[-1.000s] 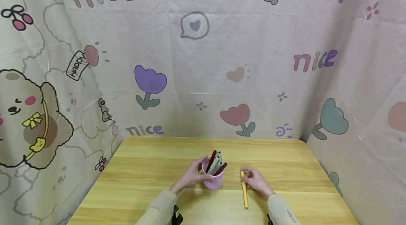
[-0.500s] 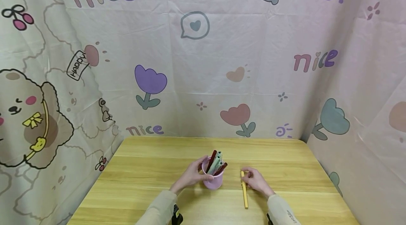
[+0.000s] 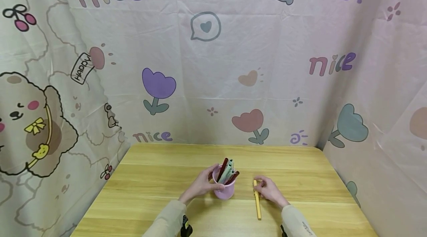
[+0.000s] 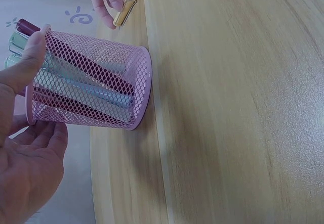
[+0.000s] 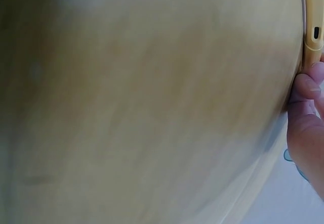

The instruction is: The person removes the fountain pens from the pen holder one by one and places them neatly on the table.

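Note:
A pink mesh pen holder [image 3: 225, 193] stands on the table with several dark red and pale green pens [image 3: 226, 172] leaning in it. My left hand [image 3: 201, 184] grips it near the rim, thumb on the near side and fingers round the far side, as the left wrist view shows. To the right, a yellow pen [image 3: 257, 205] with a clip lies lengthwise on the table, pointing toward me. Thumb and fingertips of my right hand [image 3: 270, 191] pinch its far end. In the right wrist view, a slot shows in the barrel of this yellow pen [image 5: 315, 11].
The light wooden table [image 3: 153, 177] runs back to a printed cloth curtain [image 3: 207, 62], which also hangs along both sides. Beige sleeves [image 3: 166, 216] cover both forearms, with a dark wrist device [image 3: 186, 226] at the left cuff.

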Demonstrator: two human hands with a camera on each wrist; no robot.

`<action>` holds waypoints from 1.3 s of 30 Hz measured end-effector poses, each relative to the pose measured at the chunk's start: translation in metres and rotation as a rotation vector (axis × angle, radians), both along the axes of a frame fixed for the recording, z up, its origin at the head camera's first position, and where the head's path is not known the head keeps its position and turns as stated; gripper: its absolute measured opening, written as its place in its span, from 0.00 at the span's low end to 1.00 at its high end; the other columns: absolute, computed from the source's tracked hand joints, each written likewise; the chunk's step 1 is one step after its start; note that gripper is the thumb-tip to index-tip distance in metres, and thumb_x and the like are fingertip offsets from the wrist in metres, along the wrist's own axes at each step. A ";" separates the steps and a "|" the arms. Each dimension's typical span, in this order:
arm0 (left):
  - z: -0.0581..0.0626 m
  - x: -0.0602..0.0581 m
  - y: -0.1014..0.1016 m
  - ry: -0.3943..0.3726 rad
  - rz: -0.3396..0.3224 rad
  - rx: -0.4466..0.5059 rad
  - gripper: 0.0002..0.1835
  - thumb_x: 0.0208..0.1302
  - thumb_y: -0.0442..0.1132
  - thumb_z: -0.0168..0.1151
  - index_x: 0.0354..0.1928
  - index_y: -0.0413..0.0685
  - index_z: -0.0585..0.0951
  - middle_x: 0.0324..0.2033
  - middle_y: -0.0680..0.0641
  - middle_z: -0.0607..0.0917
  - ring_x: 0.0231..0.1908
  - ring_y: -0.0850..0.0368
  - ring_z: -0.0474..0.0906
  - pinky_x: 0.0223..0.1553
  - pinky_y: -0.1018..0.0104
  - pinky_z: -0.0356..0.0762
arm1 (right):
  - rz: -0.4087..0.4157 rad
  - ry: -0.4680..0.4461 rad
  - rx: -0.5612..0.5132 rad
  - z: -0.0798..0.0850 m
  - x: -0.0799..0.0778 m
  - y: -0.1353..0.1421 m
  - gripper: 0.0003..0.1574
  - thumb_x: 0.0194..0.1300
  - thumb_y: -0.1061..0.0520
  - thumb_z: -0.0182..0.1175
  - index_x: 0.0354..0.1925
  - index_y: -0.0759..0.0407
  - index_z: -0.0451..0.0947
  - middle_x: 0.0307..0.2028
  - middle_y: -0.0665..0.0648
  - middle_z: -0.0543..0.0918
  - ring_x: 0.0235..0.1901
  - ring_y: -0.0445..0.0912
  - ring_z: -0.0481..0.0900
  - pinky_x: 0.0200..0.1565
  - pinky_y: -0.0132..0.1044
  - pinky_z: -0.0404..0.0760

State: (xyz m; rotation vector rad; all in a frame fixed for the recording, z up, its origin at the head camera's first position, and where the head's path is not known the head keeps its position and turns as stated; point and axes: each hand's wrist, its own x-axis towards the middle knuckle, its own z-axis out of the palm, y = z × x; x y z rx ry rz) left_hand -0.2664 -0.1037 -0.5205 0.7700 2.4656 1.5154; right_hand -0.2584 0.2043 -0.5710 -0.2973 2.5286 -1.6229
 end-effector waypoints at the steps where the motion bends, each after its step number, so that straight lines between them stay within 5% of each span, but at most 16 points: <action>1: 0.000 0.000 0.000 -0.002 0.000 0.000 0.51 0.57 0.41 0.76 0.74 0.25 0.56 0.70 0.27 0.67 0.70 0.30 0.67 0.71 0.39 0.67 | -0.003 -0.003 -0.003 0.000 0.000 0.000 0.27 0.65 0.66 0.62 0.59 0.78 0.70 0.28 0.56 0.77 0.19 0.37 0.70 0.21 0.25 0.73; 12: 0.000 -0.001 0.003 -0.014 0.013 -0.012 0.51 0.57 0.41 0.76 0.75 0.28 0.56 0.71 0.29 0.68 0.70 0.31 0.68 0.71 0.40 0.68 | -0.064 -0.035 0.007 0.006 0.004 0.001 0.29 0.67 0.63 0.62 0.62 0.75 0.69 0.31 0.58 0.77 0.24 0.40 0.73 0.24 0.27 0.76; 20: 0.000 0.000 0.002 -0.017 0.010 0.001 0.51 0.57 0.39 0.76 0.75 0.28 0.56 0.71 0.28 0.67 0.69 0.30 0.68 0.71 0.39 0.68 | -0.216 0.107 0.027 0.016 0.002 -0.009 0.22 0.63 0.63 0.67 0.55 0.69 0.78 0.34 0.57 0.77 0.28 0.38 0.73 0.28 0.25 0.75; 28: 0.001 0.001 0.002 -0.018 0.009 0.011 0.50 0.57 0.37 0.76 0.74 0.26 0.56 0.70 0.27 0.67 0.69 0.30 0.68 0.70 0.39 0.69 | -0.144 0.251 -0.002 0.042 0.006 -0.024 0.22 0.61 0.58 0.69 0.53 0.64 0.80 0.46 0.62 0.80 0.38 0.41 0.74 0.38 0.27 0.77; 34: 0.001 0.001 0.002 -0.009 0.005 0.026 0.50 0.55 0.36 0.76 0.74 0.25 0.57 0.70 0.26 0.68 0.68 0.29 0.69 0.70 0.39 0.70 | -0.046 0.420 -0.005 0.056 0.012 -0.040 0.20 0.62 0.58 0.69 0.52 0.57 0.80 0.49 0.59 0.82 0.43 0.35 0.70 0.40 0.30 0.76; 39: 0.000 0.000 0.002 0.002 0.003 0.029 0.50 0.56 0.36 0.76 0.73 0.24 0.57 0.70 0.26 0.68 0.68 0.29 0.69 0.70 0.38 0.69 | -0.002 0.456 0.042 0.060 0.009 -0.050 0.21 0.60 0.53 0.72 0.51 0.53 0.81 0.50 0.52 0.83 0.45 0.37 0.73 0.44 0.34 0.78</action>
